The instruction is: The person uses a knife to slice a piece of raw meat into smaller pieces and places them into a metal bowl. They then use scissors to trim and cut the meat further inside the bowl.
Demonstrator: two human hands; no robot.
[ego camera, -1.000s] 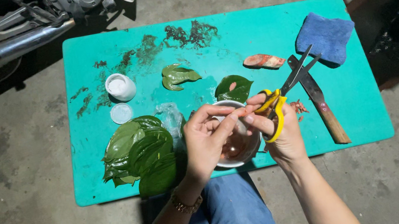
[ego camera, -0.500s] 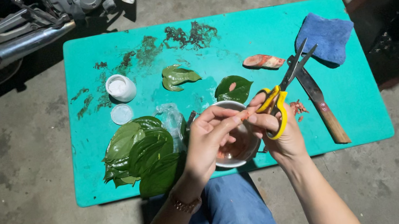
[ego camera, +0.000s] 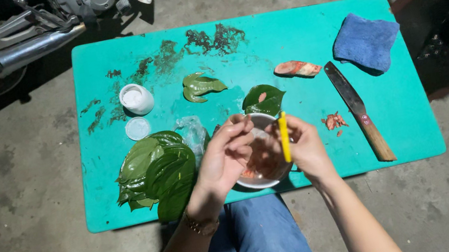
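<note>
I see both hands over the round white bowl point(ego camera: 267, 178) at the near edge of the turquoise plastic worktop point(ego camera: 294, 35): the right hand point(ego camera: 304, 149) grips the yellow-handled scissors point(ego camera: 285, 137), the left hand point(ego camera: 224, 159) curls its fingers, holding what I cannot tell. A stack of green leaves point(ego camera: 156, 171) lies just left, a wooden-handled knife point(ego camera: 358, 109) and blue cloth point(ego camera: 365, 41) to the right, bare concrete floor point(ego camera: 19, 209) all around.

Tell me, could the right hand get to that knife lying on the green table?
Probably yes. The knife lies in the open just beside the right hand, nothing between them. But that hand already holds yellow-handled scissors, so it would likely need to drop those first.
</note>
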